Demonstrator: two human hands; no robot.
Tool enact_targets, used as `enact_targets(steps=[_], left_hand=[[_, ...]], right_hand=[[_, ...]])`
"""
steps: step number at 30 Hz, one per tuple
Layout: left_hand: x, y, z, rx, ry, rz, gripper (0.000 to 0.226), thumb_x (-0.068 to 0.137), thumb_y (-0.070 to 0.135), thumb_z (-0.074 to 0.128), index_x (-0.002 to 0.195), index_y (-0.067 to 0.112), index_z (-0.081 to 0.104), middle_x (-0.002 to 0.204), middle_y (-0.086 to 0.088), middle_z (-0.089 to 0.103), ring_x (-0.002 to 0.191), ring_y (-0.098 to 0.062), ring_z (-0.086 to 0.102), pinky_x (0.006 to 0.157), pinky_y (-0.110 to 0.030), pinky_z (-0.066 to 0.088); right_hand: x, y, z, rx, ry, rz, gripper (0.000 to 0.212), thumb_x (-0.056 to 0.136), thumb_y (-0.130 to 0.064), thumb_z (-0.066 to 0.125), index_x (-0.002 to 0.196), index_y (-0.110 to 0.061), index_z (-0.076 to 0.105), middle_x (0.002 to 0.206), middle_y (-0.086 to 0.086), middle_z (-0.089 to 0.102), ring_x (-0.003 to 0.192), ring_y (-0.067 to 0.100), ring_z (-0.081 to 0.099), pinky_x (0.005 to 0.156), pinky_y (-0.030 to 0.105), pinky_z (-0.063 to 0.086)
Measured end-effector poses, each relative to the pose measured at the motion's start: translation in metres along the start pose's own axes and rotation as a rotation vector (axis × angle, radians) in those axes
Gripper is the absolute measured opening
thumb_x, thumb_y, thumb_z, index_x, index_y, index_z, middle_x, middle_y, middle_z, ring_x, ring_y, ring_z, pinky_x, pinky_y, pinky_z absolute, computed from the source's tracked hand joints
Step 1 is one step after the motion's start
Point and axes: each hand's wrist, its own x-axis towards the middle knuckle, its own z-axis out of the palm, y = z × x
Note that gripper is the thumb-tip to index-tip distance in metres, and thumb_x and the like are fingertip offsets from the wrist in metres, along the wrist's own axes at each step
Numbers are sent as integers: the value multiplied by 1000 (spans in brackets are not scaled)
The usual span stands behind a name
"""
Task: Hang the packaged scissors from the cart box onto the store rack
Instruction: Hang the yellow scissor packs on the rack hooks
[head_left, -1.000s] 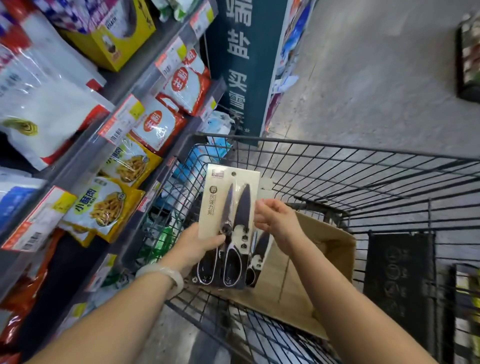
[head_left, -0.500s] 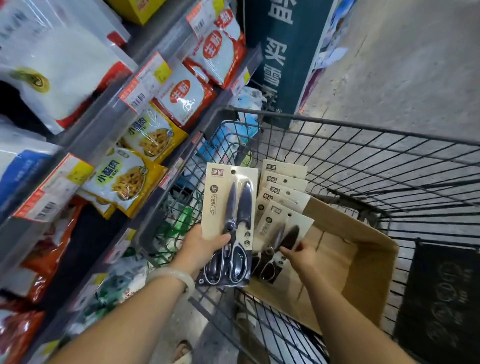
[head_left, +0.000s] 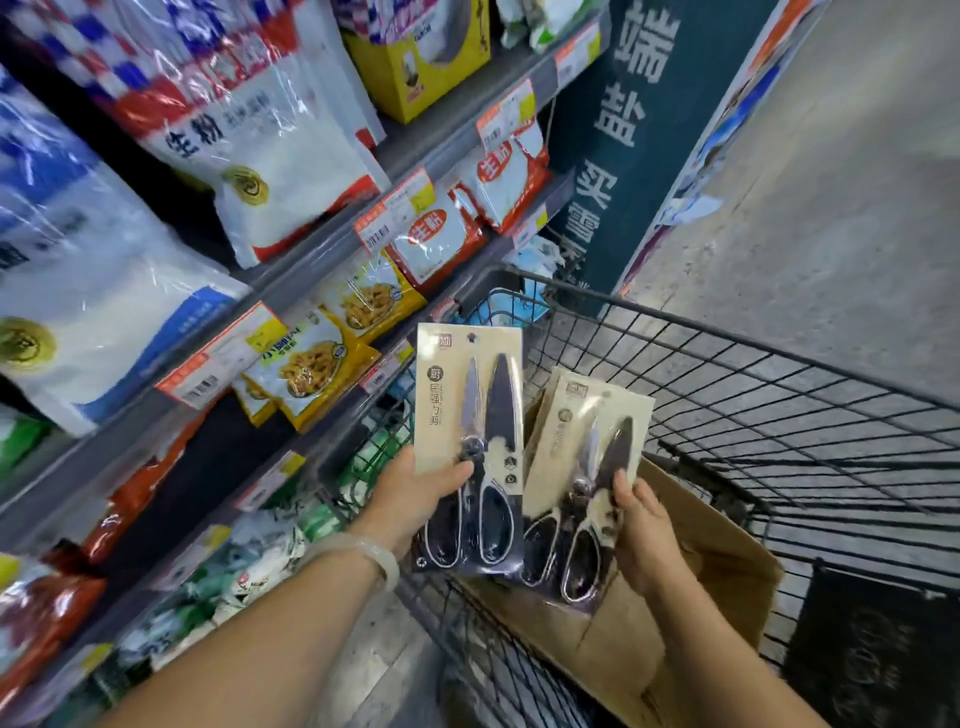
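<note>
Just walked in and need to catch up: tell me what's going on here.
A person stands at a wire cart beside store shelves, one pack of scissors in each of the hands. The left hand grips an upright scissors pack; the right hand holds a tilted second pack above the cardboard box. Neither hangs on a rack yet.

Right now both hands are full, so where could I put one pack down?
The cardboard box shows bare floor to the right of the right hand. The wire cart beyond the box also looks open. The shelves on the left are packed with bags, no gap there.
</note>
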Motion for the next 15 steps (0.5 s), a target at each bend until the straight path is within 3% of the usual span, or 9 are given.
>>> enact_targets(steps=[4,7,10,13,15], left_hand=[[-23,16,-12,-89,6,91,23,82,9,71,100,18,59,108,-7,67,103,-24,62,96,-40,48],[-44,25,-33,-116,6,128,33,79,15,75,109,13,61,109,-8,69,103,-26,64,97,-46,48],[-73,25,-67,-137,32,177,50,70,26,80,114,11,61,107,-9,71,100,-28,67,92,-49,51],[-114,14,-102,-208,96,203,36,78,12,75,111,9,61,105,-13,71,95,-27,68,80,-39,55],[-144,-2,-129,-238,164,219,31,77,8,75,105,11,62,106,-12,71,95,-26,68,85,-40,54]], right_hand=[[-21,-47,16,-12,-100,-125,32,90,-29,52,114,-9,56,104,17,68,89,31,67,85,47,54],[-47,-69,38,-95,-203,-183,27,85,-31,58,105,-13,58,100,20,68,85,33,67,83,51,53],[-84,-78,70,-217,-318,-266,19,92,-20,54,107,-11,61,104,22,68,88,35,66,80,50,54],[-122,-77,103,-298,-415,-328,18,92,-9,52,108,-10,61,96,19,70,80,32,67,69,41,56],[-145,-65,124,-353,-503,-338,20,91,-9,53,110,-9,61,98,17,70,79,29,68,66,38,55]])
